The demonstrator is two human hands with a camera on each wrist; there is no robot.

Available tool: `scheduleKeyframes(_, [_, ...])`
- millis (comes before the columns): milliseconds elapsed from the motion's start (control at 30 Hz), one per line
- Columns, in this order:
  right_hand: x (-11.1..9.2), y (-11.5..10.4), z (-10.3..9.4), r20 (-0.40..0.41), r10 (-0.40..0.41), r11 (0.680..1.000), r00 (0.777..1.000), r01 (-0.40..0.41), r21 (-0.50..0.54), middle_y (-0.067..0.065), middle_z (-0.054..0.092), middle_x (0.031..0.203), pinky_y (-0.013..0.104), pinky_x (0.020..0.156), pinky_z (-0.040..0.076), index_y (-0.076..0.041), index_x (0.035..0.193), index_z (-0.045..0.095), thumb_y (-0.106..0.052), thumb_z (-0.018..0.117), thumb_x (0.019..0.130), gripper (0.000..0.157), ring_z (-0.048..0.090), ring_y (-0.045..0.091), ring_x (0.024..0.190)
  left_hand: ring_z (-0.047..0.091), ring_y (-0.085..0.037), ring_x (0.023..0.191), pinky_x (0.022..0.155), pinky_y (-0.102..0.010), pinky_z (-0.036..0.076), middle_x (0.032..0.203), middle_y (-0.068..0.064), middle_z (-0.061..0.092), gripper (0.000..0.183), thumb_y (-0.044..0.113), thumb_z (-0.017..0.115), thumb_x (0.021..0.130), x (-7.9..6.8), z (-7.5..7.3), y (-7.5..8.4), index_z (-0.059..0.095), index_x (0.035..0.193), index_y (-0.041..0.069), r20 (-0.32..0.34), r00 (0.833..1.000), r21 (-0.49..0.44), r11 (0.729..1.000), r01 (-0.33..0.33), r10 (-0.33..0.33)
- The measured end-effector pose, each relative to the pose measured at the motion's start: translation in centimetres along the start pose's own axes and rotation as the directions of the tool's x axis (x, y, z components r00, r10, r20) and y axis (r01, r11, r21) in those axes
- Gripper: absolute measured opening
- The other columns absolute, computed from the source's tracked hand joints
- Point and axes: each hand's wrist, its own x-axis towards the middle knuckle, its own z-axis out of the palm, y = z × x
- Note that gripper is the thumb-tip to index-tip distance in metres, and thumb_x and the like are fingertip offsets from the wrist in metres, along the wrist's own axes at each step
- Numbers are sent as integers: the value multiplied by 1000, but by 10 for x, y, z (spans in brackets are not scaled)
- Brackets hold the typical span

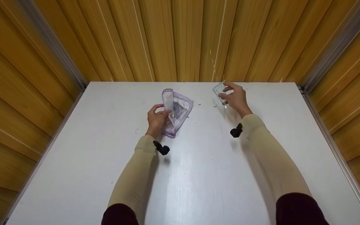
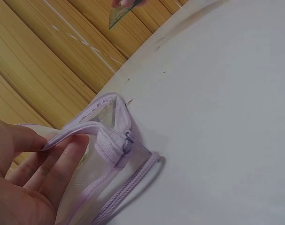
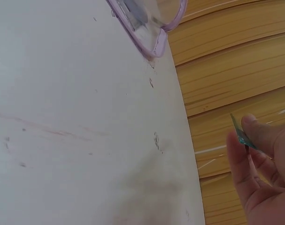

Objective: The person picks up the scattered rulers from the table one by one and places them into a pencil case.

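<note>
A see-through zip pouch with lilac edging (image 1: 168, 100) stands partly open on the table, a greyish thing (image 1: 179, 109) showing inside it. My left hand (image 1: 157, 119) pinches the pouch's edge between thumb and fingers; the left wrist view shows its lilac zip band (image 2: 109, 147) sagging apart. Off to the right, my right hand (image 1: 237, 98) holds a clear flat piece (image 1: 218, 90) with fine marks between thumb and fingers, raised near the table's back edge. Seen edge-on in the right wrist view, that piece (image 3: 243, 136) looks greenish. Its full outline is partly covered by the fingers.
The white table (image 1: 198, 175) carries small scuffs and specks. Wood-patterned panels (image 1: 186, 40) rise behind its back edge and at both sides, with grey metal strips at the corners. Black wrist cameras (image 1: 236, 131) sit on both sleeves.
</note>
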Motion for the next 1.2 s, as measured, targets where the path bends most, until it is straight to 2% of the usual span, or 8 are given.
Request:
scheduleKeyframes(233, [3,-4,11,11,-12,1000,1000,12,-8,10,60,128,26,67,60,-14,151,52,-10,77,93,64,66,19,82,73,-24,81,58,-30,60,101,-16,76,36,6,72,96,0,1,-1,63,131,6,-8,1000,12,1000,-3,3])
scheduleKeyframes(567, [4,-5,27,2,-53,999,999,53,5,12,61,123,28,66,61,-11,148,55,-5,78,91,62,68,18,78,72,-22,73,57,-32,58,99,-19,76,44,8,74,93,-1,1,-1,61,135,6,-12,1000,6,1000,-1,1])
scheduleKeyframes(900, [3,-9,45,30,-12,1000,999,12,13,10,60,125,29,69,62,-15,148,54,-8,77,92,61,69,21,83,68,-18,67,56,-29,54,92,-14,77,38,9,72,92,-1,2,0,64,129,7,-35,999,58,998,-25,27])
scheduleKeyframes(1200, [5,-12,60,36,-23,1000,999,23,3,9,62,124,28,68,61,-15,147,56,-7,78,91,61,69,21,81,72,-20,70,56,-30,56,94,-16,77,37,7,70,93,0,2,0,64,130,6,-38,999,38,999,-13,14])
